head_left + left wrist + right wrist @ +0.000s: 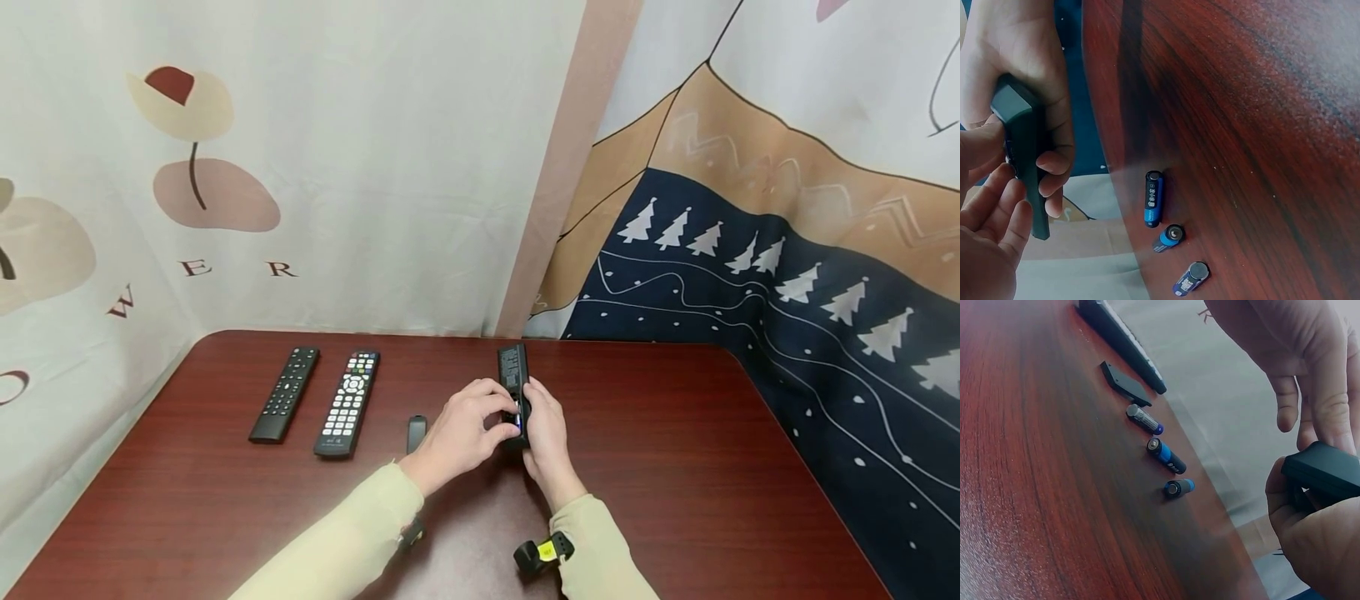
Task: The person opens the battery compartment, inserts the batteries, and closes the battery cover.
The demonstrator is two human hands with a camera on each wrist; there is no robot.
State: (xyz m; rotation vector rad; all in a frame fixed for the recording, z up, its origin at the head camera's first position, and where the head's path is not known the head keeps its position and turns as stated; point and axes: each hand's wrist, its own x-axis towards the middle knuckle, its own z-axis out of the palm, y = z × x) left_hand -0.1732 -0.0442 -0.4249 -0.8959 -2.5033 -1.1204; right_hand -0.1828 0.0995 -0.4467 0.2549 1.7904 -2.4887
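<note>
Above the table, my right hand [549, 437] grips a black remote control [513, 367] from its right side, back face up, with the battery compartment uncovered. A battery [517, 416] shows blue and silver in the compartment. My left hand [468, 425] has its thumb and forefinger on this battery, pinching it. In the left wrist view the right fingers curl round the remote [1029, 156], and the left fingertips hide the compartment. Three blue-and-black batteries, one upper [1154, 199], one middle [1168, 239] and one lower [1191, 279], lie loose on the table.
A battery cover [416, 432] lies left of my left hand. Farther left are a remote with white buttons [348, 404] and a black remote [285, 396]. The brown table [675, 467] meets hanging curtains [375, 167] along its back edge.
</note>
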